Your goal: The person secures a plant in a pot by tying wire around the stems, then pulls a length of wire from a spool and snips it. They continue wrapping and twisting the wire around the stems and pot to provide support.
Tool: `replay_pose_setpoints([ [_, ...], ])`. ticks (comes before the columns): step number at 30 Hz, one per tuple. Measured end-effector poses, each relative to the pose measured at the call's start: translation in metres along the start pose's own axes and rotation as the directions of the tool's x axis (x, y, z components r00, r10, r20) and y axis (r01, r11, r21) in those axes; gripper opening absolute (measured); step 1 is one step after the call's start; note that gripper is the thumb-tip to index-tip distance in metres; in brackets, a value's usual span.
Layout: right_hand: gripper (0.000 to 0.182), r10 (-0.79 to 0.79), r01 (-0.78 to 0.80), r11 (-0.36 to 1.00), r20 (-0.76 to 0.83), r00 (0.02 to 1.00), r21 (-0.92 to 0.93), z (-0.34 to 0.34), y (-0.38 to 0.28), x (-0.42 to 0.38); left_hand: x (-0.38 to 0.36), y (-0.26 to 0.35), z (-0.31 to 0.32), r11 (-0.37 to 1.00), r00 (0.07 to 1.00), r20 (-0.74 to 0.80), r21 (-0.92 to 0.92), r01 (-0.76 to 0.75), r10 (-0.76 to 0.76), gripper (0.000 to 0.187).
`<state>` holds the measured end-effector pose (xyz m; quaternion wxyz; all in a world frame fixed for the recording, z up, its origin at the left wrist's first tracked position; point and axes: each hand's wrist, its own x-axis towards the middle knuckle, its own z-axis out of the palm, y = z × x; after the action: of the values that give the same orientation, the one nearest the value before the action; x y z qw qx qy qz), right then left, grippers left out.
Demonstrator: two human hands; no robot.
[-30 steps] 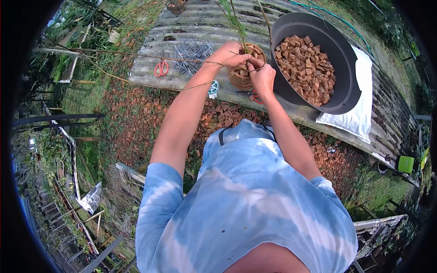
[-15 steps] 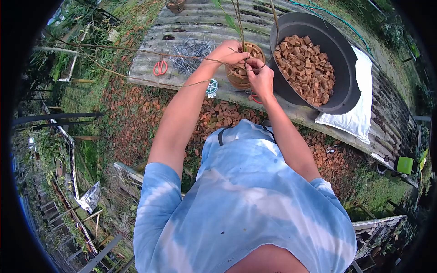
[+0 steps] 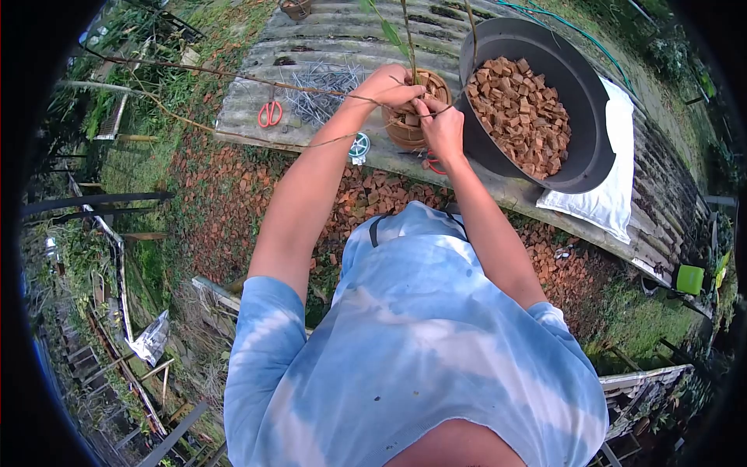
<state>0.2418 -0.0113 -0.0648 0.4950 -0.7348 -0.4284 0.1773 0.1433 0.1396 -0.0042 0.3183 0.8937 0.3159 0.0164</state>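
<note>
A terracotta pot with brown chunks in it stands at the table's near edge, and thin plant stems rise from it. My left hand is closed at the base of these stems, over the pot. Against its fingertips, my right hand is closed in a pinch; what it pinches is too small to make out. Long bare stems reach out to the left across my left forearm. Beside the pot lie a green spool of tie wire and red-handled scissors, partly hidden.
A large black tub of brown chunks stands right of the pot on a corrugated sheet, with a white sack under it. Left are orange-handled scissors and a heap of metal wires. A small pot stands behind.
My right hand has turned slightly, its fingers drawing closer to my left hand at the stems. The whole view has shifted a little; the pot and tools stay in place.
</note>
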Motion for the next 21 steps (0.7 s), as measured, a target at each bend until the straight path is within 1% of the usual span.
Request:
replay_pose_setpoints([
  [2, 0.027, 0.031, -0.032, 0.999, 0.018, 0.999, 0.004, 0.004, 0.005, 0.002, 0.001, -0.003, 0.003, 1.0, 1.0, -0.013, 0.0, 0.024, -0.024, 0.053],
  [5, 0.026, 0.118, -0.119, 0.993, 0.035, 0.992, 0.017, 0.002, -0.001, 0.005, 0.001, -0.002, 0.005, 0.999, 1.0, -0.014, -0.021, 0.027, -0.027, 0.051],
  [8, 0.024, 0.059, -0.059, 0.998, 0.007, 0.998, -0.007, 0.007, 0.003, 0.005, 0.001, -0.003, 0.006, 0.997, 0.999, 0.011, -0.067, 0.037, -0.036, 0.047],
  [11, 0.016, -0.01, 0.012, 0.999, -0.081, 0.997, 0.034, 0.014, 0.005, 0.002, -0.005, -0.004, 0.009, 0.992, 0.999, -0.022, -0.114, -0.048, 0.046, 0.045],
  [14, 0.015, -0.024, 0.032, 0.997, -0.115, 0.993, 0.072, 0.023, 0.016, 0.001, 0.005, -0.022, 0.021, 0.995, 0.997, -0.036, -0.079, -0.066, 0.063, 0.046],
  [17, 0.016, 0.01, 0.0, 0.996, -0.099, 0.995, 0.091, 0.017, 0.007, -0.001, -0.001, -0.016, 0.015, 0.995, 0.995, -0.05, -0.043, -0.09, 0.088, 0.045],
  [20, 0.016, 0.027, -0.019, 0.996, -0.096, 0.995, 0.091, 0.017, 0.007, -0.002, 0.004, -0.025, 0.02, 0.987, 0.991, -0.056, -0.097, -0.129, 0.124, 0.045],
  [21, 0.015, 0.013, -0.003, 0.995, -0.109, 0.994, 0.095, 0.017, 0.007, -0.003, 0.003, -0.024, 0.019, 0.986, 0.99, -0.066, -0.101, -0.13, 0.124, 0.045],
])
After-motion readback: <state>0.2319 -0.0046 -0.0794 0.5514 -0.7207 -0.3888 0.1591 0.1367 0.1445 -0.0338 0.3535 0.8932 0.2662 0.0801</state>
